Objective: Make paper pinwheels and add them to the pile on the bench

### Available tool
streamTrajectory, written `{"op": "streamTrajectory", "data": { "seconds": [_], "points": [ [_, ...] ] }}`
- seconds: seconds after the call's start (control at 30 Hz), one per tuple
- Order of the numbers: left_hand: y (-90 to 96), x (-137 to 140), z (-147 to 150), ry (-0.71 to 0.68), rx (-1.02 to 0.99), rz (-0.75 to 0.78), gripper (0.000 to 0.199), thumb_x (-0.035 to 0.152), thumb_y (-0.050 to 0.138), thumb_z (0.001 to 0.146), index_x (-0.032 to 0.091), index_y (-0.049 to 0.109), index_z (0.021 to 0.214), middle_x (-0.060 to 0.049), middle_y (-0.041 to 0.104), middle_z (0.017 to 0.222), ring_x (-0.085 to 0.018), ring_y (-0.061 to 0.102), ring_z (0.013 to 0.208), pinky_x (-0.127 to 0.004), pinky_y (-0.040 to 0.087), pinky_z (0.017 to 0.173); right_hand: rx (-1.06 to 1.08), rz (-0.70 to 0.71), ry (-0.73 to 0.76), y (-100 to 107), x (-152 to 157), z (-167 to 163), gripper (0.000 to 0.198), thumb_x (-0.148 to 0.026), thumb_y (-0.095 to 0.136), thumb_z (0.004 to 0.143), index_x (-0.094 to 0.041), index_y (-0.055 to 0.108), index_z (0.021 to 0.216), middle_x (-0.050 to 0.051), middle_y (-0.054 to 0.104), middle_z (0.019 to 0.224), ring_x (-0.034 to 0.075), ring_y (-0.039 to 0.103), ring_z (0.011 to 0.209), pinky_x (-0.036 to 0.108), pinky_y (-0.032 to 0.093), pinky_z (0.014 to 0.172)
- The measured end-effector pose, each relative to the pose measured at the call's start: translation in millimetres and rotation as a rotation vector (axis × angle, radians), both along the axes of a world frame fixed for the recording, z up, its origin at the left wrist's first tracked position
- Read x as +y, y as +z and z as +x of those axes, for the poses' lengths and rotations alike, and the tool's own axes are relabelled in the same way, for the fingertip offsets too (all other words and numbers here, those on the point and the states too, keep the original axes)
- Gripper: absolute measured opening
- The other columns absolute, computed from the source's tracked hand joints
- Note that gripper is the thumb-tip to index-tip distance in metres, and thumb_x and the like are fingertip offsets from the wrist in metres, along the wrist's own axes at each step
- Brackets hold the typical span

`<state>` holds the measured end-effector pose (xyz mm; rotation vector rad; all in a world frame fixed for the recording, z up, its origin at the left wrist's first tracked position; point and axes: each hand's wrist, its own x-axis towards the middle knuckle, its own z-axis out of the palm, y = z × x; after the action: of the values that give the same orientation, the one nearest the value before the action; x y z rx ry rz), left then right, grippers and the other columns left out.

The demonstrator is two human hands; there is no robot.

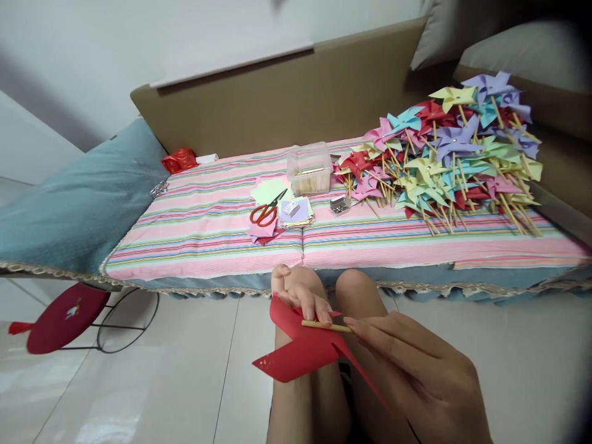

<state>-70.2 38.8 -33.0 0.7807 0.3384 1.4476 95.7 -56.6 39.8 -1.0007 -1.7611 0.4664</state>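
Above my knees, a red paper pinwheel (300,354) is turned with its underside toward me, its blades curling outward. A short wooden stick (319,324) lies across its middle. My left hand (300,297) is behind and above the pinwheel, gripping the paper with fingertips resting on the stick. My right hand (416,367) pinches the near end of the stick between thumb and fingers, beside the pinwheel's right blade. The paper hides part of my left palm, and whatever joins stick and paper cannot be made out.
On the striped sofa cover (208,213) are scissors (264,213), paper squares (296,217), a clear tub of sticks (311,169), a small box of metal pins (340,206) and a heap of finished pinwheels (444,154). A red stool (69,320) stands at left.
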Motion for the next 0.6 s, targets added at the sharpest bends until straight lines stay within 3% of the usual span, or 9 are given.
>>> {"op": "streamTrajectory", "data": {
  "seconds": [0.1,0.17,0.3,0.47,0.6],
  "points": [
    [15.1,-9,9,0.043,-0.058,0.146,0.028,0.046,0.065,0.079,0.038,0.06,0.106,0.008,0.052,0.05,-0.011,0.054,0.04,-0.027,0.05,0.053,0.007,0.006,-0.046,1,1,-1,0.049,0.005,0.06,0.08,-0.022,0.063,0.122,0.004,0.069,0.104,0.015,0.063,0.089,0.027,0.054,0.072],
    [23.6,-15,16,0.117,-0.08,0.139,0.032,0.04,0.067,0.079,0.038,0.06,0.11,0.007,0.06,0.061,-0.01,0.059,0.048,-0.023,0.051,0.053,0.004,0.004,-0.079,2,2,-2,0.046,0.003,0.06,0.081,-0.022,0.064,0.119,0.004,0.07,0.103,0.015,0.063,0.086,0.026,0.054,0.07],
    [21.7,-17,22,0.207,-0.065,0.149,0.037,0.048,0.07,0.075,0.038,0.062,0.11,0.007,0.051,0.048,-0.015,0.065,0.062,-0.027,0.054,0.065,0.001,-0.013,-0.099,2,4,-2,0.041,0.0,0.061,0.082,-0.022,0.064,0.117,0.004,0.07,0.103,0.015,0.064,0.085,0.025,0.054,0.07],
    [2.4,-13,20,0.313,0.028,0.022,0.034,0.058,0.063,0.077,0.038,0.06,0.104,0.008,0.035,0.037,-0.018,0.059,0.06,-0.036,0.052,0.075,0.012,-0.008,-0.094,-1,5,-1,0.038,0.0,0.06,0.083,-0.023,0.065,0.113,0.003,0.071,0.1,0.014,0.065,0.085,0.024,0.054,0.073],
    [15.8,-22,24,0.361,0.09,-0.128,0.035,0.055,0.069,0.073,0.035,0.058,0.1,0.008,0.039,0.041,-0.017,0.058,0.065,-0.039,0.05,0.084,0.018,-0.041,-0.098,-3,6,-1,0.038,-0.003,0.06,0.083,-0.026,0.064,0.114,0.002,0.072,0.1,0.016,0.067,0.086,0.025,0.055,0.074]
  ]
}}
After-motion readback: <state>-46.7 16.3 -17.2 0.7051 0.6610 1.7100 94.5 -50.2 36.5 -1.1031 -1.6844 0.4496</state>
